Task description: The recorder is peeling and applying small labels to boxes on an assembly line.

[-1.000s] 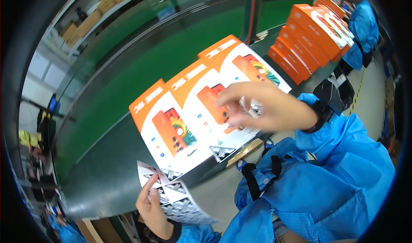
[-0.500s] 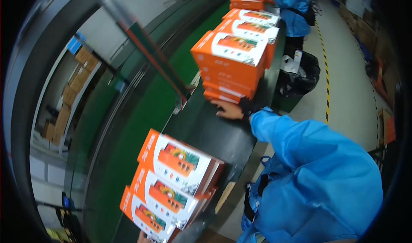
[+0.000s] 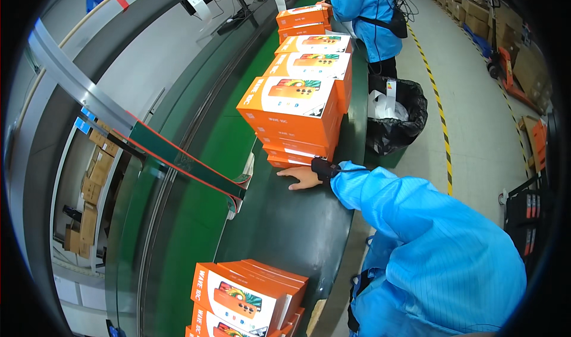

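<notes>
My right hand (image 3: 302, 177) rests by the foot of a tall stack of orange-and-white phone boxes (image 3: 291, 114), on the dark bench top (image 3: 279, 224). Its fingers are stretched out and spread, holding nothing. The fingertips sit close against the lowest box; whether they press on it I cannot tell. A black band (image 3: 324, 168) wraps that wrist, below a blue sleeve (image 3: 410, 218). Nearer to me, another group of phone boxes (image 3: 238, 298) stands at the lower edge, its boxes stepped and leaning. My left hand is out of the picture.
A co-worker in a blue smock (image 3: 363, 16) stands at the far end beside more boxes (image 3: 303, 17). Right of the bench is a bin with a black liner (image 3: 398, 138). A green belt (image 3: 196, 236) runs along the left, below a metal post (image 3: 83, 87). A pallet jack (image 3: 511, 81) stands far right.
The view has swung, so the near boxes sit lower and the far stack shows further left. My left hand, at the near boxes before, has gone out of view. My right hand stays by the stack.
</notes>
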Motion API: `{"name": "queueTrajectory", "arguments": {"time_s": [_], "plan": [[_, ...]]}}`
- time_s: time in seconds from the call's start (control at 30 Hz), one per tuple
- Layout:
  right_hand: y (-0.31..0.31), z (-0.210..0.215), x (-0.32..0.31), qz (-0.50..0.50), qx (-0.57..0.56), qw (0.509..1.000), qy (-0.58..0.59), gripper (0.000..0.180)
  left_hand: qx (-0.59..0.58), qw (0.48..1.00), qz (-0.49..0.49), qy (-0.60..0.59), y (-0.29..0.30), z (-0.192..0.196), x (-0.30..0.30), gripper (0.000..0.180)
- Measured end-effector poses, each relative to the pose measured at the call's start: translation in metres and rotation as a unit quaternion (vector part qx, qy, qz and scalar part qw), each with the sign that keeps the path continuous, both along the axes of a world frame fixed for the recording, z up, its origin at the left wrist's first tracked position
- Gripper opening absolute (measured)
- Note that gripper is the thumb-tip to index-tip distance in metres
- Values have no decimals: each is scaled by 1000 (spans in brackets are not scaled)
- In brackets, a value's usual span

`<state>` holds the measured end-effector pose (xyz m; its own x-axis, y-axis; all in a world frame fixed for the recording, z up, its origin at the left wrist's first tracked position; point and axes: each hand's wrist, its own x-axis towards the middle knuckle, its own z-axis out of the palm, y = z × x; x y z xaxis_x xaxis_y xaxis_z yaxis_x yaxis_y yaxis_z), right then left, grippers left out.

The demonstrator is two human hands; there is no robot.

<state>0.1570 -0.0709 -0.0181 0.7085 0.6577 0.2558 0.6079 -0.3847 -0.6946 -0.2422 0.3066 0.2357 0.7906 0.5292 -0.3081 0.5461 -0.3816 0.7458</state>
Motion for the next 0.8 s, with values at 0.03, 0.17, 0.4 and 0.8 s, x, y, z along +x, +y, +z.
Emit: {"name": "queueTrajectory", "arguments": {"time_s": [0.03,0.17,0.4,0.8], "plan": [[-7,0,5,1,4,1000,-15,57,0,1000,3,3,-2,0,3,42],[-39,-8,28,-1,35,999,9,49,-1,1000,14,17,-9,0,11,42],[-50,15,38,-111,-2,993,39,34,-28,996,84,27,-12,3,-26,41],[155,158,-188,213,177,890,361,76,-139,980,129,-62,19,-54,-70,44]]}}
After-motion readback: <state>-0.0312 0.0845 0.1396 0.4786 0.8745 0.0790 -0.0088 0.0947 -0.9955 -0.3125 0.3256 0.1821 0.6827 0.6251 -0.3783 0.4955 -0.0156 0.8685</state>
